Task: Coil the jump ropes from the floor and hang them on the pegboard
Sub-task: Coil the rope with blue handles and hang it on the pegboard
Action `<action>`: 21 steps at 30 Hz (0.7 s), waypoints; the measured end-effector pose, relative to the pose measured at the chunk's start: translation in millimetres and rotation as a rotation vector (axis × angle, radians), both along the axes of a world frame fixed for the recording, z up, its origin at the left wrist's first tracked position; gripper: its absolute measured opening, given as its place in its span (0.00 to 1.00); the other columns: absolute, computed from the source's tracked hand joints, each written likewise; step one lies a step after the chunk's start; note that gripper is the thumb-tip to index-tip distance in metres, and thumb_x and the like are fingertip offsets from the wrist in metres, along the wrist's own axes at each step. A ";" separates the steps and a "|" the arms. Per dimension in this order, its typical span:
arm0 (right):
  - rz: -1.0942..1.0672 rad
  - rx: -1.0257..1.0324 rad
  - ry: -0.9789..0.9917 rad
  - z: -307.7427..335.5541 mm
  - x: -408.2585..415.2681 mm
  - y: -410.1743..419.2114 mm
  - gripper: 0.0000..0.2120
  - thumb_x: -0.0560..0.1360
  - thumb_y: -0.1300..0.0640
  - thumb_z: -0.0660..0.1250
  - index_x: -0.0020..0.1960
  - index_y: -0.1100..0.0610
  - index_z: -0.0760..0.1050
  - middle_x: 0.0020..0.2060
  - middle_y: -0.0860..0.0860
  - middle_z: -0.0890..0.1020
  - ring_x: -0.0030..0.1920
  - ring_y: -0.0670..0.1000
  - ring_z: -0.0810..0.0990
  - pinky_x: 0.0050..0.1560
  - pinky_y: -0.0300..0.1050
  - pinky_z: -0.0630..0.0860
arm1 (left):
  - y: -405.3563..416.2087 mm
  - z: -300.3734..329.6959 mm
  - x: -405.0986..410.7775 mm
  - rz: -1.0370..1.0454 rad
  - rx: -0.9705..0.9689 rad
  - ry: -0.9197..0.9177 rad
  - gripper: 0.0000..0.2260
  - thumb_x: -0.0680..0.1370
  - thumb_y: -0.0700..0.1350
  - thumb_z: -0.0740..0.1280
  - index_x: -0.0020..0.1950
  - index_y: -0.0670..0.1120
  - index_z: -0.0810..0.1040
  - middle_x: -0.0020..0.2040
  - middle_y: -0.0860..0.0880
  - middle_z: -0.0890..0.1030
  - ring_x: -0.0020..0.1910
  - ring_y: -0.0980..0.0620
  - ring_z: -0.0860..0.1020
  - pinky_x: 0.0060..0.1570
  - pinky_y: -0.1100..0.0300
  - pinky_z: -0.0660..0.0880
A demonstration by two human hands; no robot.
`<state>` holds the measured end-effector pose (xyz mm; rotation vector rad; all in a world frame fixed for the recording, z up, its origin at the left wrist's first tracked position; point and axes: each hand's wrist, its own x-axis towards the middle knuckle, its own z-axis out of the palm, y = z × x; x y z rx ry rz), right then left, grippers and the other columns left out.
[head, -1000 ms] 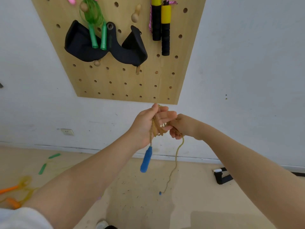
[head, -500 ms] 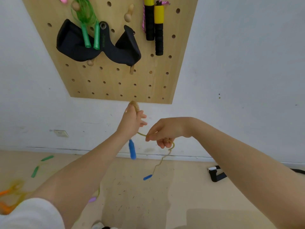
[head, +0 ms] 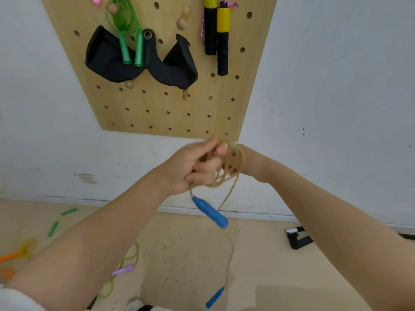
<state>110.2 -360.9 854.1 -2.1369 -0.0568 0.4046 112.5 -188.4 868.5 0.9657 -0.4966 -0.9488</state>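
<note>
We held the tan jump rope [head: 232,163] coiled between our left hand [head: 188,169] and right hand [head: 244,161], fingers of both curled round its loops. One blue handle [head: 210,212] hung just below, pointing toward 5 o'clock; the tail ran down to the other handle [head: 215,297] near the floor [head: 269,265]. The pegboard [head: 157,104] hung on the white wall at 12 o'clock.

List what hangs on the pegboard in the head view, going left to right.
Green jump rope → black padded item → bare wooden peg → black-and-yellow handled rope.
</note>
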 end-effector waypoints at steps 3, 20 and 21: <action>0.076 -0.068 0.143 -7.4 -9.1 3.9 0.17 0.80 0.53 0.57 0.38 0.57 0.77 0.30 0.51 0.70 0.33 0.50 0.68 0.42 0.43 0.72 | -5.5 0.8 14.7 0.437 0.030 0.095 0.15 0.82 0.52 0.53 0.39 0.46 0.68 0.23 0.53 0.67 0.19 0.57 0.66 0.23 0.65 0.66; -0.095 0.062 -0.242 51.5 -5.1 2.8 0.07 0.76 0.57 0.66 0.43 0.57 0.81 0.21 0.40 0.70 0.27 0.43 0.65 0.29 0.37 0.65 | -1.9 -32.4 4.8 0.364 0.550 -0.082 0.26 0.80 0.63 0.42 0.35 0.46 0.65 0.19 0.50 0.68 0.18 0.52 0.66 0.35 0.61 0.72; -0.179 0.082 -0.274 45.4 -1.2 -0.4 0.06 0.75 0.57 0.67 0.42 0.57 0.80 0.21 0.40 0.70 0.27 0.43 0.65 0.29 0.38 0.65 | -0.9 -26.9 1.0 0.287 0.441 -0.034 0.27 0.78 0.65 0.41 0.34 0.46 0.64 0.19 0.52 0.61 0.17 0.53 0.60 0.36 0.60 0.73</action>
